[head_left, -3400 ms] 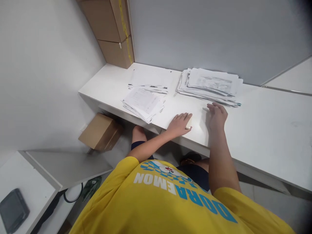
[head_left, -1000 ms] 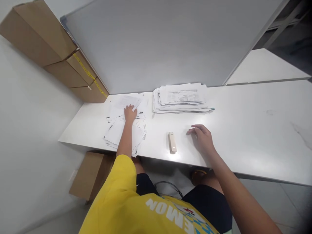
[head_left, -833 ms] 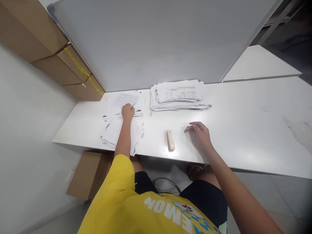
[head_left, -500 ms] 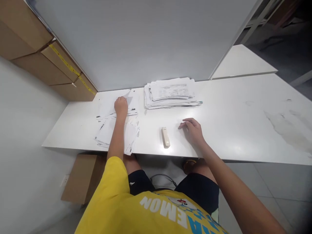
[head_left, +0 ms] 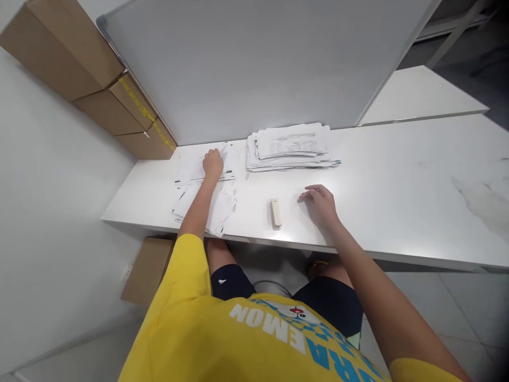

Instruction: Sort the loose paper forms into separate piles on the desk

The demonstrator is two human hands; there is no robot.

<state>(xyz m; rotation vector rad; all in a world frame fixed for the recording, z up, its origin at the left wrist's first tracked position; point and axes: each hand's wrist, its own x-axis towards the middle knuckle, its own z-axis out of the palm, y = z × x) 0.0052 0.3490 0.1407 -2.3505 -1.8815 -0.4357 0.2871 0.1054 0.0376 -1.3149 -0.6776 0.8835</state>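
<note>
My left hand [head_left: 213, 163] is closed at the right part of the upper left paper pile [head_left: 191, 166], its fingertips on a sheet whose corner is lifted. Under my left forearm lies a second, fanned-out pile of papers [head_left: 222, 208], near the table's front edge. My right hand [head_left: 321, 200] rests on the table with its fingers curved and apart, holding nothing. Between my hands lies a cream stapler [head_left: 275, 213]. A thicker stack of printed papers [head_left: 292, 146] sits at the back, against the upright board.
The white table [head_left: 382, 196] stretches to the right, with a worn patch at its far end. A grey-white board [head_left: 258, 69] stands along the back edge. Cardboard boxes [head_left: 91, 109] are stacked at the back left, and another box [head_left: 147, 269] is below the table.
The whole view has shifted, so the table and papers appear further right. My left hand stays at the upper pile, and less of the lifted sheet shows. My right hand keeps its pose.
</note>
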